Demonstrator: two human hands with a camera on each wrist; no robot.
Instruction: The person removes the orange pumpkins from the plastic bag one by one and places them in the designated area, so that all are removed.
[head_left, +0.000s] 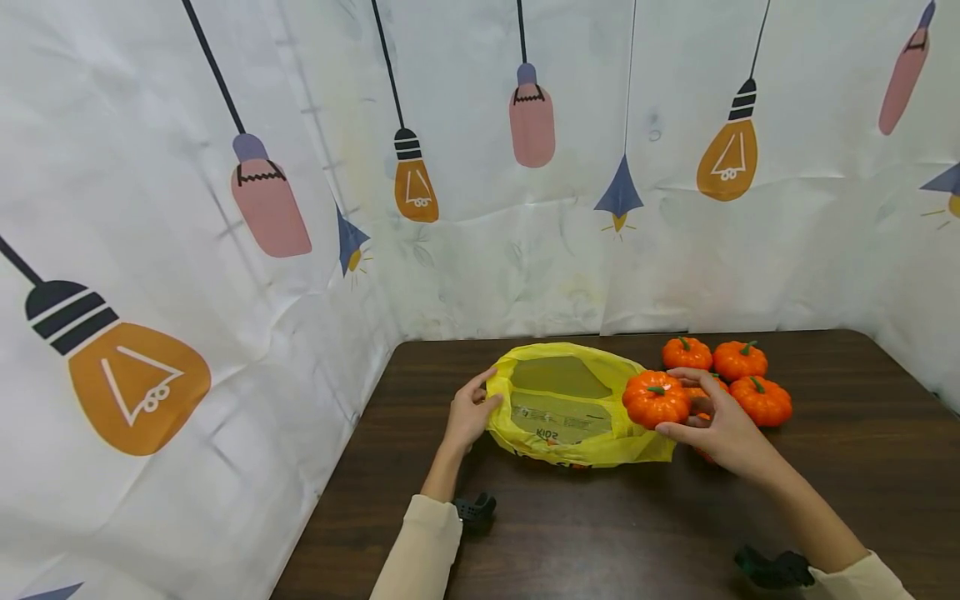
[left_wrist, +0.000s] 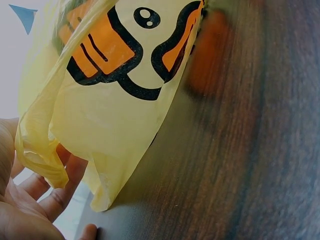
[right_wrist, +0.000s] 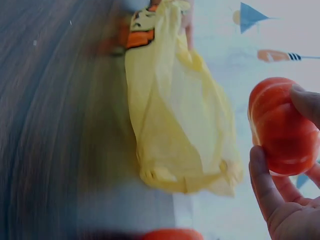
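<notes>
A yellow plastic bag with printed cartoon shapes lies with its mouth open toward me in the head view. My left hand grips its left rim; in the left wrist view, the bag's edge runs between thumb and fingers. My right hand holds a small orange toy pumpkin with a green stem between thumb and fingertips. That pumpkin overlaps the bag's right rim in the head view, while in the right wrist view the held pumpkin appears raised beside the bag.
Several more orange pumpkins sit together at the table's back right, some partly hidden behind my right hand. The dark wooden table meets a white curtain printed with lamps along its back and left edges.
</notes>
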